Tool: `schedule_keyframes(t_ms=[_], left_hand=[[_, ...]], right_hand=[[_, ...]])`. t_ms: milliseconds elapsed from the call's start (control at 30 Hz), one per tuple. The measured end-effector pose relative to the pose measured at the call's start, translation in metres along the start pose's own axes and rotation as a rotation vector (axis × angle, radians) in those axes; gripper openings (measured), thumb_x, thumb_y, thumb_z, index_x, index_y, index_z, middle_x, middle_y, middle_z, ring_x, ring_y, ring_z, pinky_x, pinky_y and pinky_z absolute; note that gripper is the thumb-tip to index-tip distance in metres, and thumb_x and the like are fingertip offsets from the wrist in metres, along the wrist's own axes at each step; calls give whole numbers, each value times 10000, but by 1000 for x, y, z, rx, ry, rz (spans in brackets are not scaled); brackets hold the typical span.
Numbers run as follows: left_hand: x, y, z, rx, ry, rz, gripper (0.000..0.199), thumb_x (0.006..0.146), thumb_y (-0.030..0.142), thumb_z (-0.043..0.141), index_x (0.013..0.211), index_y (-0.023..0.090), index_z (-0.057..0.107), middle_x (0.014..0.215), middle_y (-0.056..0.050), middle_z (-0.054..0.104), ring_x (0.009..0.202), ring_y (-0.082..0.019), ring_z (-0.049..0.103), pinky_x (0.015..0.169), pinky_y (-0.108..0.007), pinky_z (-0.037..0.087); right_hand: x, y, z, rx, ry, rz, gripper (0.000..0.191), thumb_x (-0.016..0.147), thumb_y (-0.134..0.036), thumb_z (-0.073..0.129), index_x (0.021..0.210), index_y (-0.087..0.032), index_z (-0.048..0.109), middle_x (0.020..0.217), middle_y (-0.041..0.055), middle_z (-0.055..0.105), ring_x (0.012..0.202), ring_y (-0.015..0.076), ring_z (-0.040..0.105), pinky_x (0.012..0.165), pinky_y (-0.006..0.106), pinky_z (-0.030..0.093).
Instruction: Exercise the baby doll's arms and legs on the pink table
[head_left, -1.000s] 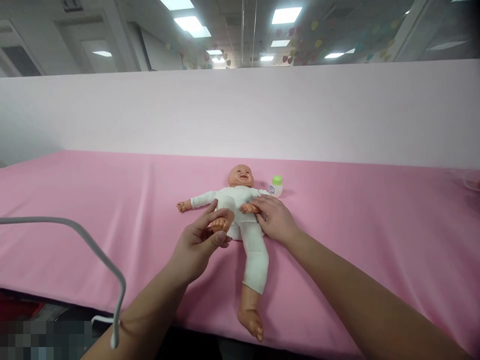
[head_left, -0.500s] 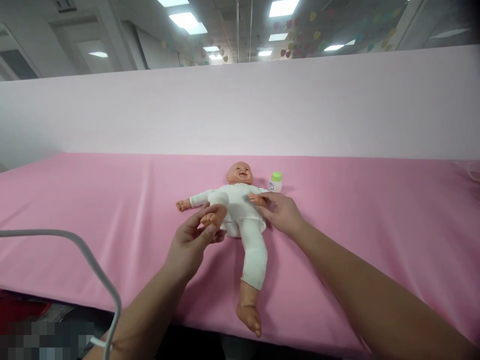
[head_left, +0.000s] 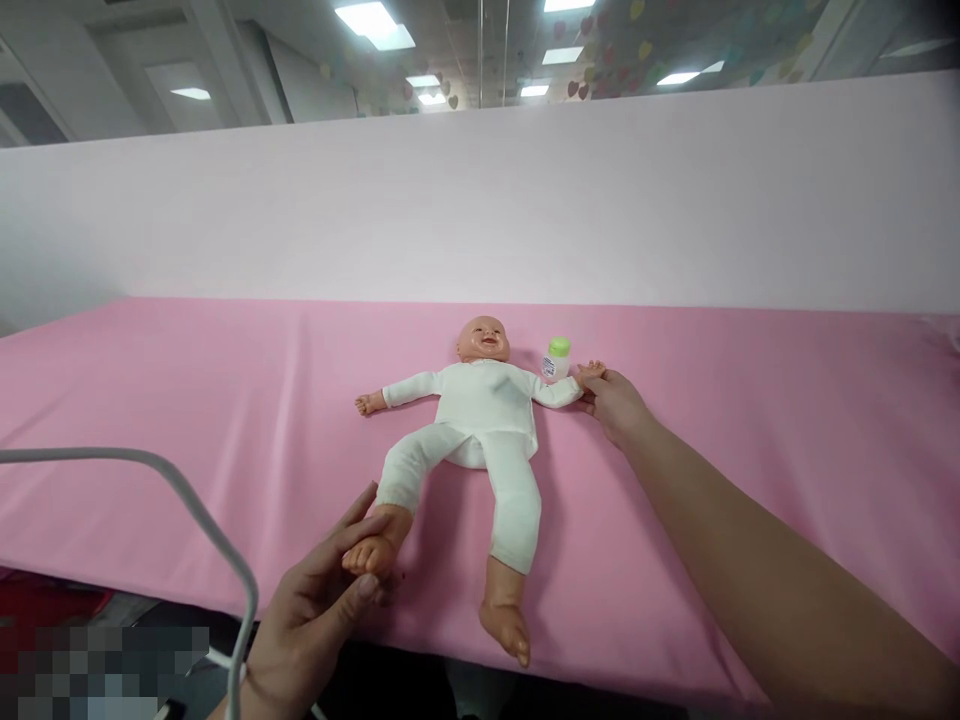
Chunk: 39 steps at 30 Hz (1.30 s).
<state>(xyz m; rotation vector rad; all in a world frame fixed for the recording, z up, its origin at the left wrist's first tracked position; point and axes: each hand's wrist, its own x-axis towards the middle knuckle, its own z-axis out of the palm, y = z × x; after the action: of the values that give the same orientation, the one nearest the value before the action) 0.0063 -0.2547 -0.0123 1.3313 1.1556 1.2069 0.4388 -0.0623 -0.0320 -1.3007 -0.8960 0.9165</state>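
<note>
Lengthwise, the smiling baby doll in white cloth with bare tan plastic limbs (head_left: 487, 400) lies between the two sets of fingers, head away from them. The left hand (head_left: 292, 625) grips its near foot, fingers beneath, thumb beside the toes; the right hand (head_left: 628, 412) pinches its outstretched hand. Just left of those right fingers, and nearer them, stands a clear bottle with a lime-green cap (head_left: 556, 364).

I count one bald baby doll (head_left: 487, 405) in white cloth clothing; one small, clear plastic bottle (head_left: 556, 364) with a green lid, at two o'clock from it; and two bare hands, the left hand (head_left: 315, 590) at eight o'clock, the right hand (head_left: 619, 405) at three.
</note>
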Motion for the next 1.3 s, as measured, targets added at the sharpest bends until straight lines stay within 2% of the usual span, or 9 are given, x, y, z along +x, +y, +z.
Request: schedule_keyframes(t_ms=[133,267,467,667,767,933,1067,1200,1300], left_hand=[[-3,-2,-1,2,5,-27,507,785,396,870,1271,274,790,1650,-107,463,1468,-470,463,897,-382,655],[1,3,3,-45,-27,-7,508,800,389,859,1291,284,777,1720,-93,340,1379,-471,553,781,-363,674],[21,25,21,-39,-40,64,432,802,388,870,1217,284,808,1681,-95,413,1346,-429,583,843,-373,666],[58,43,44,-81,-116,118,426,827,381,865,1235,287,792,1593,-101,523,1050,-288,713,777,-375,673],[77,47,55,-126,-146,119,422,825,387,866,1220,259,791,1520,-111,576,905,-206,708,761,-371,666],[101,50,73,-155,-194,97,449,802,387,879,1217,239,790,1471,-124,586,883,-179,694,800,-375,651],[106,54,80,-146,-237,75,423,801,377,876,1192,235,802,1541,-139,530,866,-176,699,784,-371,641],[93,55,74,-106,-235,118,393,814,351,871,1191,256,809,1535,-127,560,984,-252,706,739,-359,640],[75,51,59,-95,-270,147,383,850,338,845,1224,276,796,1497,-122,603,1051,-285,701,740,-358,650]], right_hand=[[1,-1,-4,69,27,128,235,914,-389,759,1041,-221,656,1155,87,736,1074,240,742,907,392,687],[-5,-7,2,-18,44,20,317,918,-475,734,1068,-206,660,1179,107,740,1063,256,744,893,410,679],[-36,-22,24,-446,135,-413,481,907,-431,701,1348,-252,631,1185,83,746,1017,278,724,887,454,621],[-64,-20,59,-860,-180,-967,378,995,-276,579,1356,-226,676,1227,104,738,1132,313,641,1032,515,524],[-67,-18,70,-929,-251,-1101,320,1023,-206,532,1277,-216,726,1199,106,750,1112,303,633,1047,500,505],[-67,-19,74,-991,-404,-1138,257,1052,-210,551,1153,-260,782,1154,69,771,1100,276,639,1023,461,499],[-68,-20,74,-975,-426,-1125,253,1046,-208,560,1118,-266,796,1145,57,781,1083,275,649,1004,464,505],[-66,-20,69,-862,-342,-1014,294,996,-181,566,1199,-264,764,1167,62,778,1080,274,676,1012,485,525],[-59,-21,58,-749,-172,-817,345,941,-274,651,1279,-273,721,1193,61,768,1084,288,688,976,490,556]])
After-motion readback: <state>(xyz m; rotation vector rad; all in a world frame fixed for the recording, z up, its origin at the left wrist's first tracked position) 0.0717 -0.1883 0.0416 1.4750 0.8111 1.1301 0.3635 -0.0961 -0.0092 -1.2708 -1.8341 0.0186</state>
